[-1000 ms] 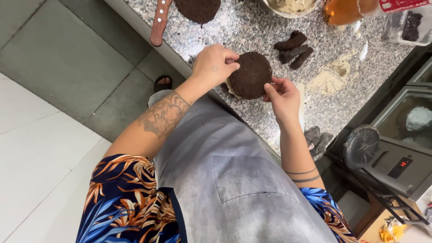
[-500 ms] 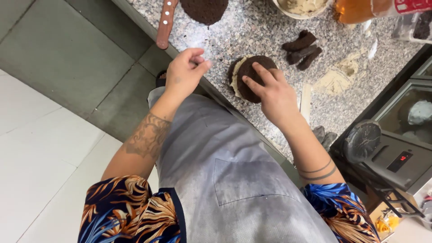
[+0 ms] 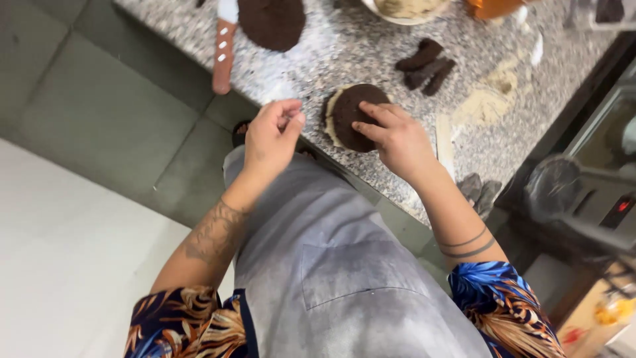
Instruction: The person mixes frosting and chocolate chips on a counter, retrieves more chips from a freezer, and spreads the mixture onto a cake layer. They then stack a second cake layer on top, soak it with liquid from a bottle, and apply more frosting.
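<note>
A round dark chocolate cake layer (image 3: 352,113) with pale cream under it sits near the front edge of the speckled granite counter (image 3: 344,53). My right hand (image 3: 397,139) rests on the layer's right side, fingers pressing flat on its top. My left hand (image 3: 273,136) hovers off the counter edge to the left of the cake, fingertips pinched together, nothing clearly in them.
A second dark cake round (image 3: 271,21) and a knife with a wooden handle (image 3: 224,53) lie at the back left. Dark cake scraps (image 3: 425,65), a smear of pale cream (image 3: 490,99) and a bowl of cream (image 3: 405,8) are behind. An appliance (image 3: 596,192) stands to the right.
My left hand has come off the cake layer and drawn back left of the counter edge. My right hand has moved from the cake's side onto its top.
</note>
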